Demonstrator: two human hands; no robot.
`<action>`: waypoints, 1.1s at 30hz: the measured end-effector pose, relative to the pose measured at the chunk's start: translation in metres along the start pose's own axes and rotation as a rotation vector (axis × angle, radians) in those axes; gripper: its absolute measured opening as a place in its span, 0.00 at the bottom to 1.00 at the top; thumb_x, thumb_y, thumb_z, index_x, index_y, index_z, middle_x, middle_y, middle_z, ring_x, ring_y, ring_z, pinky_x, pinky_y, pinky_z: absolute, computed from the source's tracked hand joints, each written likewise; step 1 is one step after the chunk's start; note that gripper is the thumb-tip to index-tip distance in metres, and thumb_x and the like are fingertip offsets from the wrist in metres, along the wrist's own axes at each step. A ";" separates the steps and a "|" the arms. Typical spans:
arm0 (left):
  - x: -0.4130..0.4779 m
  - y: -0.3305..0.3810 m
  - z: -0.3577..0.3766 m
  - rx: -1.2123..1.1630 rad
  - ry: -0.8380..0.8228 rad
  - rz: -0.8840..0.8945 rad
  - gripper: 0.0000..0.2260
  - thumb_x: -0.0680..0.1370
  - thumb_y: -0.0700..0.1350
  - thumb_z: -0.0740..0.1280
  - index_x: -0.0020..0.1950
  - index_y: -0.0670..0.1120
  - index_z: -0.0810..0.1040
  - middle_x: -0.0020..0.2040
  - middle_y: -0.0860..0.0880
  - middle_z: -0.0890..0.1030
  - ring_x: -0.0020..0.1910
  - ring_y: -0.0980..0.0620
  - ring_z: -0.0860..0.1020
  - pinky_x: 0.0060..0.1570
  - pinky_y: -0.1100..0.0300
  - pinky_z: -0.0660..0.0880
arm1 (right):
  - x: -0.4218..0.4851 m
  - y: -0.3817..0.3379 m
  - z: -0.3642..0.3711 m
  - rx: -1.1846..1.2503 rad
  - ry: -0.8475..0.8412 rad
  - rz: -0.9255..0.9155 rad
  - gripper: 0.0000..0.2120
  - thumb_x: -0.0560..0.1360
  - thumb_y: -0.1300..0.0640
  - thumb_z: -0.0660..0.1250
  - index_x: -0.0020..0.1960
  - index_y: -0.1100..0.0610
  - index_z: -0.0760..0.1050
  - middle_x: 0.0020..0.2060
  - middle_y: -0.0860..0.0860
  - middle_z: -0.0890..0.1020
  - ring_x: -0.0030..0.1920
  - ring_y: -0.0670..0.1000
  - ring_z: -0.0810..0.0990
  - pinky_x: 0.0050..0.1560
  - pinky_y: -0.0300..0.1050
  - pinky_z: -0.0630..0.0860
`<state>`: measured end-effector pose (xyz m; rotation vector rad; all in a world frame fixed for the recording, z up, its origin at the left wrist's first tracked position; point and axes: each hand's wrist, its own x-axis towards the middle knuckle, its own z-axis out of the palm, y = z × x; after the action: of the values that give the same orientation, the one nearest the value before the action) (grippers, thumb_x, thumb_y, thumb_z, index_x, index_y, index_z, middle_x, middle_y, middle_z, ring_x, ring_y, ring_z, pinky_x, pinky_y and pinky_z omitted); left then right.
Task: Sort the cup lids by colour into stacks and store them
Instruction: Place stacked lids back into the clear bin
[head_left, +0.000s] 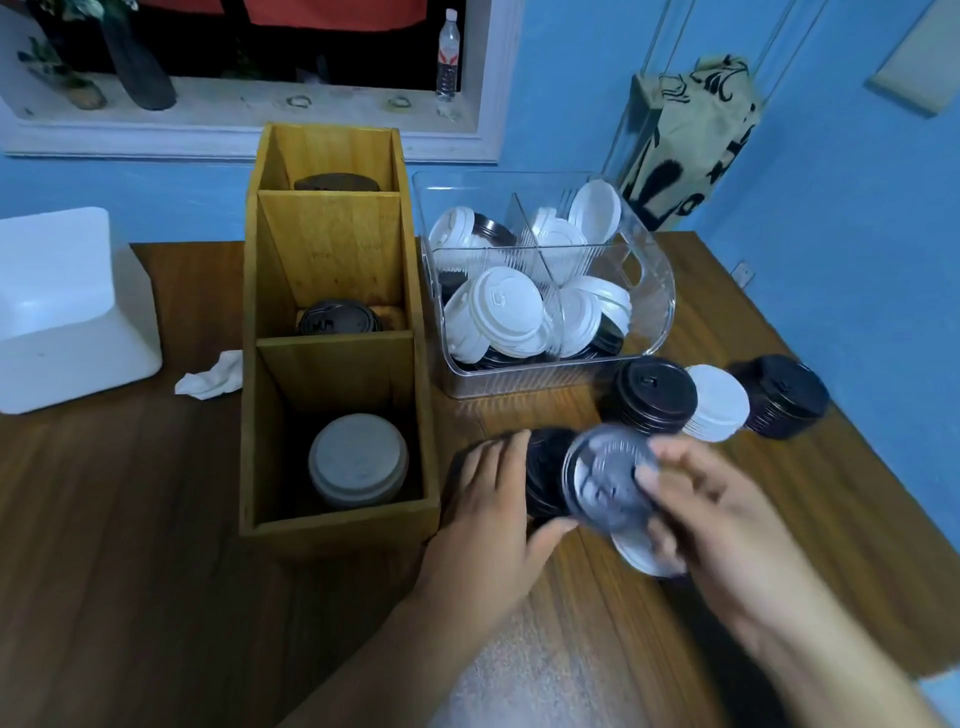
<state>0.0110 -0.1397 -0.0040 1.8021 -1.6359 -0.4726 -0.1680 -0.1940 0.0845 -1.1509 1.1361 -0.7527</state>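
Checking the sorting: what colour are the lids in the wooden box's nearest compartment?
White lids, head view.

Organiser (337, 530): centre of the tabletop (130, 571), running front to back; one lid stack (358, 457) in each of three compartments.
Divided bin (519, 379): just right of the organiser's rear half; loose lids (506, 301) inside.
Three lid stacks (717, 402): side by side before the bin, toward the right edge.
Tissue (210, 382): just left of the organiser.
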 end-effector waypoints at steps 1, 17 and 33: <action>0.000 -0.001 0.001 -0.003 -0.003 -0.004 0.37 0.77 0.53 0.71 0.81 0.50 0.55 0.76 0.54 0.63 0.77 0.56 0.56 0.78 0.56 0.58 | -0.014 0.018 -0.003 -0.003 0.003 0.037 0.15 0.69 0.53 0.75 0.51 0.59 0.78 0.28 0.62 0.70 0.24 0.51 0.64 0.23 0.37 0.59; 0.000 0.001 0.001 -0.008 0.002 -0.012 0.38 0.77 0.61 0.69 0.80 0.49 0.57 0.74 0.53 0.66 0.76 0.54 0.59 0.73 0.53 0.64 | -0.063 0.068 -0.018 -1.237 0.144 -0.336 0.23 0.71 0.24 0.56 0.48 0.43 0.69 0.40 0.39 0.75 0.41 0.45 0.78 0.39 0.45 0.74; 0.000 0.000 0.001 -0.029 0.019 -0.007 0.37 0.77 0.53 0.72 0.80 0.50 0.56 0.74 0.52 0.66 0.76 0.54 0.59 0.74 0.50 0.66 | -0.001 0.023 -0.007 -0.914 -0.047 -0.508 0.34 0.70 0.38 0.75 0.73 0.45 0.70 0.62 0.37 0.75 0.63 0.41 0.72 0.65 0.36 0.68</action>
<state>0.0098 -0.1397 -0.0047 1.7864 -1.6027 -0.4781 -0.1769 -0.1883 0.0627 -2.2706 1.1847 -0.5678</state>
